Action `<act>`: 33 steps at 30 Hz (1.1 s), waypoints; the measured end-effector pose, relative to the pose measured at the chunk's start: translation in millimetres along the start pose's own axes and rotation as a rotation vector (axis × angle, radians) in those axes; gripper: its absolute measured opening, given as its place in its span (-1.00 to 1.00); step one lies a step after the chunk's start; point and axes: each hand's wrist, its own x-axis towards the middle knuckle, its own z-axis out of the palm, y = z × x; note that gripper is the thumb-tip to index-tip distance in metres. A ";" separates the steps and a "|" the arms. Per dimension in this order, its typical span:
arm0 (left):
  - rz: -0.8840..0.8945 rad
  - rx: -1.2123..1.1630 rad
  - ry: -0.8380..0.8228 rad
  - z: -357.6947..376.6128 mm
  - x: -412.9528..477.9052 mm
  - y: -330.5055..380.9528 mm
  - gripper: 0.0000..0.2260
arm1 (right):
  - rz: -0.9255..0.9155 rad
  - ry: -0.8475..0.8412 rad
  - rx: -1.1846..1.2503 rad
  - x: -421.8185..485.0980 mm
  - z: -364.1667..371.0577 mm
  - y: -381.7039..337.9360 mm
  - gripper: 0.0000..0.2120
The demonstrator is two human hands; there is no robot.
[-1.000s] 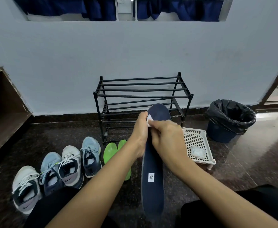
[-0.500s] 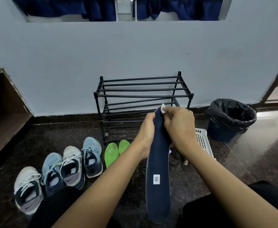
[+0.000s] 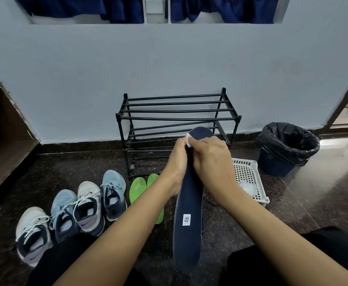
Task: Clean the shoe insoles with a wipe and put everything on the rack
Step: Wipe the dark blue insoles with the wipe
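Note:
A long navy insole (image 3: 187,230) with a small white label stands almost upright in front of me. My left hand (image 3: 178,162) grips its left edge near the toe. My right hand (image 3: 210,162) presses a white wipe (image 3: 189,139) against the toe part; only a corner of the wipe shows. Two green insoles (image 3: 138,188) lie on the floor behind my left forearm. The black bar rack (image 3: 175,118) stands against the wall with nothing on it. Several sneakers (image 3: 86,205) sit in a row at the left.
A white perforated tray (image 3: 249,176) holding a crumpled wipe lies right of the rack. A blue bin with a black liner (image 3: 286,147) stands beyond it. A brown wooden shelf (image 3: 4,145) fills the left edge. My dark-trousered knees are at the bottom.
My right hand slid the wipe up to the insole's toe tip, then came back down a little. The left hand kept its hold on the insole.

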 end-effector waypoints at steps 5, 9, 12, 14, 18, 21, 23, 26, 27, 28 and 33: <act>-0.062 -0.047 -0.056 4.7 -2.7 -5.9 -0.58 | 0.038 0.015 -0.124 7.1 -0.4 17.5 -0.78; -0.032 -0.040 -0.042 3.1 1.5 -10.4 -0.66 | 0.099 -0.048 -0.162 13.5 -5.1 23.3 -0.83; -0.025 -0.015 -0.012 -0.8 6.4 -15.0 -0.67 | 0.097 -0.187 -0.201 14.9 -9.5 19.7 -0.79; -0.038 -0.031 0.010 -2.5 9.8 -19.0 -0.66 | 0.091 -0.285 -0.247 15.0 -12.3 17.8 -0.80; -0.077 -0.137 0.019 -3.0 12.1 -21.1 -0.64 | 0.072 -0.409 -0.338 11.0 -14.9 12.2 -0.86; -0.088 -0.155 0.038 -3.2 14.2 -22.6 -0.63 | 0.068 -0.431 -0.363 9.9 -14.2 12.2 -0.86; -0.092 -0.156 0.053 -3.3 16.7 -23.4 -0.63 | 0.074 -0.435 -0.372 10.0 -14.4 13.1 -0.86; -0.074 -0.174 0.071 -4.3 19.5 -23.1 -0.64 | 0.085 -0.456 -0.375 7.4 -15.9 12.9 -0.86; -0.077 -0.182 0.074 -4.6 19.1 -22.9 -0.64 | 0.095 -0.470 -0.370 6.3 -16.5 12.6 -0.86; -0.079 -0.192 0.083 -5.8 20.0 -23.2 -0.64 | 0.106 -0.486 -0.362 5.0 -16.5 12.5 -0.86; -0.083 -0.218 0.150 -13.1 23.1 -23.2 -0.69 | 0.121 -0.540 -0.323 -2.9 -19.6 10.9 -0.85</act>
